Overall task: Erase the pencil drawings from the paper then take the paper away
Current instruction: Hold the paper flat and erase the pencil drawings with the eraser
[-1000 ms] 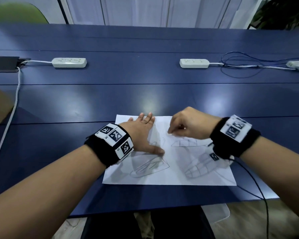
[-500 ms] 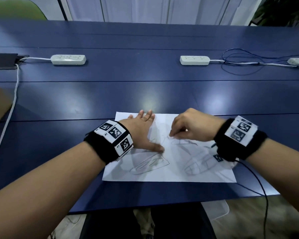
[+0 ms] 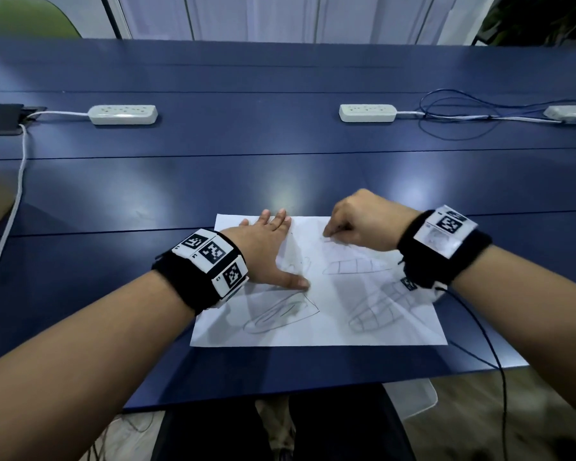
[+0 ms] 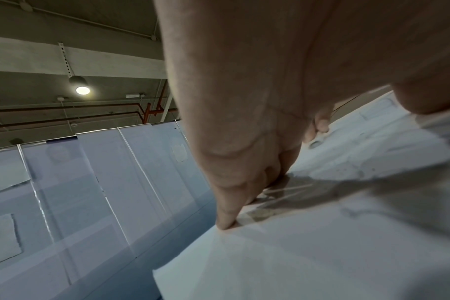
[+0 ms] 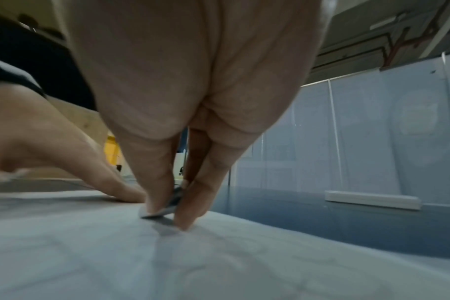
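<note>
A white sheet of paper (image 3: 316,331) with several pencil outlines lies near the front edge of the blue table (image 3: 280,181). My left hand (image 3: 266,251) lies flat on the sheet's upper left part, fingers straight, thumb spread toward the middle. In the left wrist view its fingertips (image 4: 225,223) press the paper (image 4: 308,253) at its far edge. My right hand (image 3: 359,224) is curled over the sheet's upper middle. In the right wrist view its fingers pinch a small grey-white eraser (image 5: 164,205) whose end touches the paper (image 5: 167,263).
Two white power strips (image 3: 123,114) (image 3: 367,112) lie across the far half of the table, with a loop of blue cable (image 3: 453,118) at the right. A white cord (image 3: 10,207) runs down the left side. A black wire (image 3: 479,331) trails from my right wrist.
My right hand has shifted slightly up the sheet with the eraser. The left hand has stayed flat on the paper. The head camera has shifted a little.
</note>
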A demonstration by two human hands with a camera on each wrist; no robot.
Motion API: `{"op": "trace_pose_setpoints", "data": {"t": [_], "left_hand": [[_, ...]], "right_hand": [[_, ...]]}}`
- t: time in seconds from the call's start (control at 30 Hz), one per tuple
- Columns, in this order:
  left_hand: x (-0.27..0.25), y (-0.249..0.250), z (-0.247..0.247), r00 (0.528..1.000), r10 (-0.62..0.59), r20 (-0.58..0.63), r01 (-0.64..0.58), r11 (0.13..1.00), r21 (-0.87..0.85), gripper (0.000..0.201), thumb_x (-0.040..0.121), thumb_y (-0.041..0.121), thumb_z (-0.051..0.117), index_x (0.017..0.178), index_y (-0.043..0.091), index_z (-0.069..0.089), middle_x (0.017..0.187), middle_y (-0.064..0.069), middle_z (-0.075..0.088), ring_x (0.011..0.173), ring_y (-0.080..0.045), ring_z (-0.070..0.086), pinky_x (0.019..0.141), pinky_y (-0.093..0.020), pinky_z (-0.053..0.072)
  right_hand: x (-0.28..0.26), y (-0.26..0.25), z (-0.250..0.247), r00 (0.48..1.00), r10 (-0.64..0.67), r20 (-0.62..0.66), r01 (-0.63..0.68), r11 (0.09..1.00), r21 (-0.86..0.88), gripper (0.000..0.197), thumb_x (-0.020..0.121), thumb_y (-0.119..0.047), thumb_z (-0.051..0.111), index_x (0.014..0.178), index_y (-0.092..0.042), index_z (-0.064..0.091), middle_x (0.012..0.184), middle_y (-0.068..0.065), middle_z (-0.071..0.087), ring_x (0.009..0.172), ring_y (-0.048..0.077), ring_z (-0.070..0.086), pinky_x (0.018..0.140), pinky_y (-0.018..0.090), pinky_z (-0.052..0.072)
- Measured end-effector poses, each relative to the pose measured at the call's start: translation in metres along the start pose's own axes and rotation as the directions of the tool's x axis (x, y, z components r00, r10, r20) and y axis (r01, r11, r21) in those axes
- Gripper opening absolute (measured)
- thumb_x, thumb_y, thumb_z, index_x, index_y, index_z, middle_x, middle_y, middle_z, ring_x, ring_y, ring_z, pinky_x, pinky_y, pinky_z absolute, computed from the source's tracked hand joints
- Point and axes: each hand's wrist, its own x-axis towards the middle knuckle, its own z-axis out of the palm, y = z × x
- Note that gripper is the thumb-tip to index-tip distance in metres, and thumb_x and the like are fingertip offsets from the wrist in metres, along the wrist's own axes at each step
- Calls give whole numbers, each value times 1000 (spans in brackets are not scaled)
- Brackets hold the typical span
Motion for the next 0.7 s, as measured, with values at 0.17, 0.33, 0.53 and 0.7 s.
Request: {"op": "trace_pose_setpoints", "data": {"t": [0.17, 0.33, 0.53, 0.7], "left_hand": [[0, 0, 0, 1000, -5, 3, 5, 1000, 0, 130, 65, 88, 46, 153, 13, -14, 160, 1, -19, 148, -20, -13, 120, -47, 4], [-1, 2, -1, 1000, -8, 15, 8, 1000, 0, 129, 66, 87, 47, 152, 14, -14, 159, 1, -20, 148, -20, -14, 121, -47, 4], [-2, 3, -2, 1000, -20, 17, 20, 1000, 13, 127, 67, 87, 46, 152, 14, -14, 159, 1, -20, 148, -19, -14, 121, -46, 5], [-2, 3, -2, 1000, -16, 23, 16, 1000, 6, 126, 68, 86, 47, 152, 14, -14, 159, 1, -20, 148, -20, -14, 121, -48, 5]], "right_hand": [[-10, -2, 1, 999, -31, 19, 31, 999, 25, 18, 77, -16, 67, 91, -23, 75, 90, -9, 72, 79, 8, 64, 71, 12, 43], [-22, -7, 2, 997, -61, 38, 60, 998, 38, 16, 78, -17, 69, 91, -23, 76, 91, -9, 73, 79, 7, 66, 69, 4, 38], [-4, 11, -2, 997, 73, -20, -72, 997, 27, 19, 78, -15, 66, 92, -23, 75, 91, -6, 73, 81, 10, 66, 73, 13, 44], [-32, -4, 1, 997, -69, 42, 66, 996, 68, 18, 77, -14, 69, 92, -21, 76, 91, -8, 72, 78, 1, 59, 69, -1, 35]]}}
